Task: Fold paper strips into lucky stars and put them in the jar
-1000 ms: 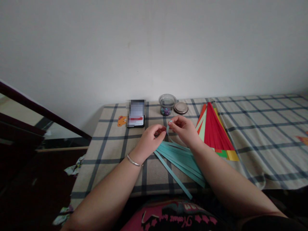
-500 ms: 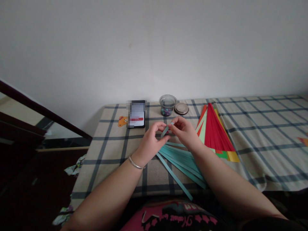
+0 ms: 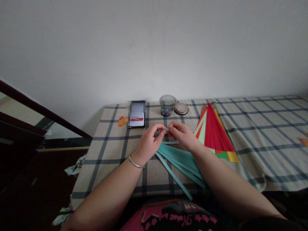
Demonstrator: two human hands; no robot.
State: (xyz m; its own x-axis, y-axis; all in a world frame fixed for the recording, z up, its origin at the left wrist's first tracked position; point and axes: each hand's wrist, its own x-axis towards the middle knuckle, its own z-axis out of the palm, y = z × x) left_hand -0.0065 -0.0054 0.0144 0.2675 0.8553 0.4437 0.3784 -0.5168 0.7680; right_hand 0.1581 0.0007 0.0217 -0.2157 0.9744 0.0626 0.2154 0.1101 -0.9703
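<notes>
Between my two hands a short piece of pale blue paper strip [image 3: 167, 129] shows, mostly covered by the fingertips. My left hand [image 3: 152, 138] pinches its left end, thumb against forefinger. My right hand [image 3: 182, 134] closes on the other end, its fingertips almost touching the left ones. Below the hands, a fan of loose turquoise paper strips [image 3: 183, 160] lies on the cloth, partly under my right forearm. One strip [image 3: 174, 176] lies apart, slanting toward the table's front edge.
Behind the hands stands a clear plastic cup [image 3: 167, 104] with small purple and teal pieces, beside a round lid [image 3: 181, 108]. A phone [image 3: 137, 115] leans at the left, near an orange cartoon cutout [image 3: 122, 121]. Red, green and yellow strips [image 3: 216, 131] fan out on the checked tablecloth [image 3: 110, 150].
My right hand has lowered slightly, and the fingertips of both hands have come level. The strip between them, slanted and longer in view before, now shows only as a short bit.
</notes>
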